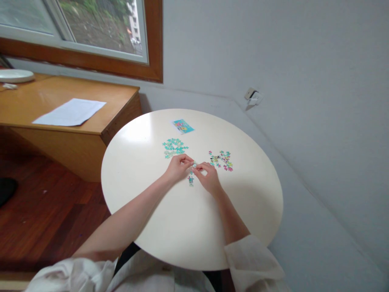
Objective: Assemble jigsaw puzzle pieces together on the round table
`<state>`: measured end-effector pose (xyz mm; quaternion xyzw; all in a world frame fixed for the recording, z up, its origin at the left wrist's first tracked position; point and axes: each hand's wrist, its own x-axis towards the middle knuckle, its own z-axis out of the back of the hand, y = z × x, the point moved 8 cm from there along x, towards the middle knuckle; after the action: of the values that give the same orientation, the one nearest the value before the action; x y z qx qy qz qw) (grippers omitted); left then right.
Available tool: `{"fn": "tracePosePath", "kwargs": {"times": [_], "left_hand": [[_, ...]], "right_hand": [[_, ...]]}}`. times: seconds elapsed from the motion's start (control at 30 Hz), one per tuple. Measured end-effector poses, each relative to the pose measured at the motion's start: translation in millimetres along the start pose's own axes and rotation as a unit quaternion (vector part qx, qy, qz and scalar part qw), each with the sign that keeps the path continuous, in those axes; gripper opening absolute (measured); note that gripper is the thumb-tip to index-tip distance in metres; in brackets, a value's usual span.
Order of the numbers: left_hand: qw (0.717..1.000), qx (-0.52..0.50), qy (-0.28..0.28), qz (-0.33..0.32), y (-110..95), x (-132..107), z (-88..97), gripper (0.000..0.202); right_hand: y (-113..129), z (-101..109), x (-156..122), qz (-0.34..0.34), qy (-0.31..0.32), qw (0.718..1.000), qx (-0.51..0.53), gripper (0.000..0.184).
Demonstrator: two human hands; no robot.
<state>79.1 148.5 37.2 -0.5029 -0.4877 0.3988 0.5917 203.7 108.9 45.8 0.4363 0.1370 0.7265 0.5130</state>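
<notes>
A pale puzzle piece [195,165] is apparently pinched by left hand [178,166] and right hand [209,176] (contact partly hidden) over the bench [179,227], beyond the near cluster [191,180]; fitting seems underway, careful alignment needed.

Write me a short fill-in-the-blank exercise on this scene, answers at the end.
1. The left hand and right hand meet at a small jigsaw ____.
2. The multicoloured pieces lie to the ____ of the turquoise pieces.
3. The picture card lies ____ from the person than either cluster.
4. The desk stands to the ____ of the white table.

Missing words: piece; right; farther; left.
</notes>
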Motion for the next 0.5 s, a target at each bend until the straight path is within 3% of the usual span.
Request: {"fn": "tracePosePath", "kwargs": {"times": [0.13,0.5], "left_hand": [[1.000,0.000,0.007,0.003,0.9,-1.5,-2.9,0.012],[1.000,0.000,-0.004,0.004,1.3,0.0,0.7,0.012]], "right_hand": [[-0.8,0.5,0.7,-0.003,0.002,1.000,-0.010,0.022],[0.3,-2.7,0.0,0.016,0.020,1.000,-0.016,0.015]]}}
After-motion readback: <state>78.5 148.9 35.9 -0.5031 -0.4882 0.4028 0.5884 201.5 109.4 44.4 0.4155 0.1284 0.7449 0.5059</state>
